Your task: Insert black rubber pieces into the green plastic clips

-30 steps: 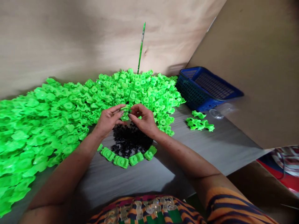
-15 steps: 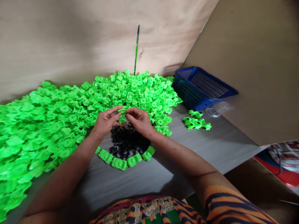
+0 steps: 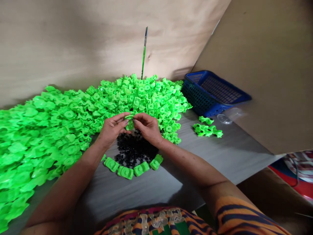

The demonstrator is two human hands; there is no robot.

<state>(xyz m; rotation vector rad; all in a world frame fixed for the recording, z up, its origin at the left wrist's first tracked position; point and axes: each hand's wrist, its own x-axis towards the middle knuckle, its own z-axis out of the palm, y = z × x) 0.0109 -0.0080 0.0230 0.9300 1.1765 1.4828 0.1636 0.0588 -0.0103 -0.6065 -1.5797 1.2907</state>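
My left hand [image 3: 112,128] is closed, its thumb and fingers pinching a green plastic car-shaped shell [image 3: 129,124] by the left side. From the other side my right hand [image 3: 148,128] meets the shell, thumb and forefinger pressed together on a small black part that is mostly hidden by the fingertips. Below both hands lies a heap of small black parts [image 3: 132,153], which look like little axles with wheels. A curved row of several green shells [image 3: 125,172] borders that heap on the near side.
A large pile of green shells [image 3: 68,114] covers the left and back of the grey table [image 3: 151,192]. At the back right stands a blue plastic basket [image 3: 202,98]. Several green pieces [image 3: 205,130] and a clear plastic cup [image 3: 224,118] lie before it. A thin green stick [image 3: 144,54] rises behind the pile.
The thin black rod seen between the hands is now mostly covered by the right fingertips at the green shell. More of the shell's face shows. Both hands have barely moved.
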